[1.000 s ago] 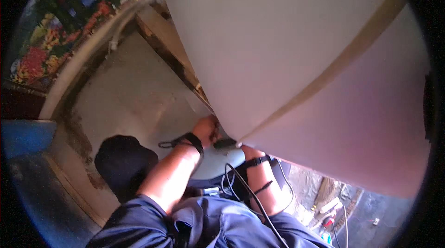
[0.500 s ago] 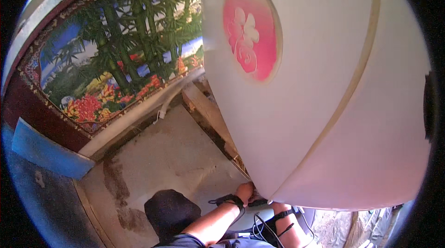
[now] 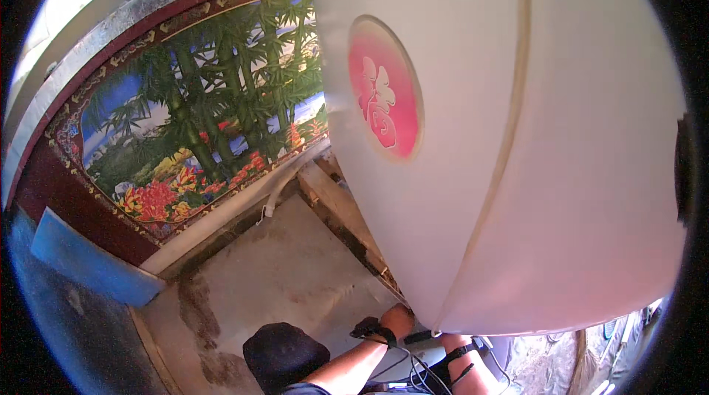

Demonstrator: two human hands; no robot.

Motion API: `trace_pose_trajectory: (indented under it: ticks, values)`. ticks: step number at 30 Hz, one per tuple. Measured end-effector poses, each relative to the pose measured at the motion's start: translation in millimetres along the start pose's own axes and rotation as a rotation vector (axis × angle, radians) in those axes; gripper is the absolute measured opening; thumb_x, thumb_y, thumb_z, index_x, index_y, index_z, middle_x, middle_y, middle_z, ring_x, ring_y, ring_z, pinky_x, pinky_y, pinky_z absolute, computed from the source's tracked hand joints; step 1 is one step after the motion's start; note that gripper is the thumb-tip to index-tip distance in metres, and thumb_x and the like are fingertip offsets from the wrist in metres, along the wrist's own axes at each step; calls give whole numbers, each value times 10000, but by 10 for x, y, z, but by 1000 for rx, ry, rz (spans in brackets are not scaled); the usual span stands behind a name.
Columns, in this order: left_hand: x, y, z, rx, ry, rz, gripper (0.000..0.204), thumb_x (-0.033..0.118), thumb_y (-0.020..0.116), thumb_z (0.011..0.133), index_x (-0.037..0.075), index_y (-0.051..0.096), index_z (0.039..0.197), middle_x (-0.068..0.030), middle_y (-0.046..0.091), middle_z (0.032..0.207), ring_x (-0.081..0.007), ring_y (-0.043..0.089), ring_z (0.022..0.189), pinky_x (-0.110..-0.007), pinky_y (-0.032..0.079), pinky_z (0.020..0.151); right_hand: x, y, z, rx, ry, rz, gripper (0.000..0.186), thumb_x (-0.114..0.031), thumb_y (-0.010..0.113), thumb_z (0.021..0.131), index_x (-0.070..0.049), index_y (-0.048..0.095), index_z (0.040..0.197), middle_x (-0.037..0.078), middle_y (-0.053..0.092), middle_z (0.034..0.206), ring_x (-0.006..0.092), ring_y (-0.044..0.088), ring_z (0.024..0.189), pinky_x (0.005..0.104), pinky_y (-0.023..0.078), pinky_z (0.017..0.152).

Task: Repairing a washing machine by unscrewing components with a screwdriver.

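Observation:
A large white panel (image 3: 413, 225) with a pink oval floral emblem (image 3: 385, 99) and a pale ridge fills the right side, narrowing toward its lower corner. My left hand (image 3: 399, 321) is at that corner, beside the panel's lower left edge; its fingers are hidden. My right hand (image 3: 456, 340) reaches up under the panel's bottom edge, which covers most of it, fingers included. What either hand touches does not show. Dark bands and thin cables (image 3: 421, 373) are around my wrists.
On the left stands a dark red board (image 3: 136, 240) with a bamboo and flower picture, beside a blue strip (image 3: 96, 258). A wooden beam (image 3: 340, 206) runs along the stained grey floor (image 3: 273, 269). My dark knee (image 3: 284, 354) is near the lower edge. Wrinkled sheeting (image 3: 543, 358) lies at lower right.
The view has shifted, so the board and the oval emblem sit lower in the picture. Both hands stay by the panel's lower corner, the left one slightly further right and lower.

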State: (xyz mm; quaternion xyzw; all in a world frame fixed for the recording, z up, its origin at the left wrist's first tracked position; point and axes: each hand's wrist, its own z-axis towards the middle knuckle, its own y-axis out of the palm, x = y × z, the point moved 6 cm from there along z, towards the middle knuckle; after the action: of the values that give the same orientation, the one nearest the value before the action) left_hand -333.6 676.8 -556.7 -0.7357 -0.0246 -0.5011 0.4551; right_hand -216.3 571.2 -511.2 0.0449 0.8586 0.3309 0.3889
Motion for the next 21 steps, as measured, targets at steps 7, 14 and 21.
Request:
trace_pose_trajectory:
  ticks: [7, 14, 21]
  values:
    - [-113, 166, -34, -314, 361, 396, 256, 238, 575, 778, 15, 661, 871, -206, 650, 883, -387, 631, 845, -456, 526, 721, 42, -31, -74, -7, 6, -6, 420, -378, 455, 954, -37, 577, 1167, 127, 619, 1092, 243, 605, 985, 399, 502, 867]
    - [104, -9, -86, 88, 38, -92, 247, 208, 510, 860, 10, 619, 959, -233, 637, 853, -421, 636, 815, -513, 511, 711, -59, -122, -159, 16, -6, -27, 419, -378, 455, 954, -37, 579, 1164, 127, 622, 1088, 243, 607, 981, 398, 503, 865]
    - [50, 6, -39, -37, 129, 96, 255, 173, 484, 858, 0, 628, 978, -246, 649, 930, -410, 643, 823, -507, 519, 712, -8, -104, -142, 10, 11, -36, 419, -377, 456, 953, -36, 582, 1161, 127, 624, 1084, 242, 609, 977, 398, 504, 863]
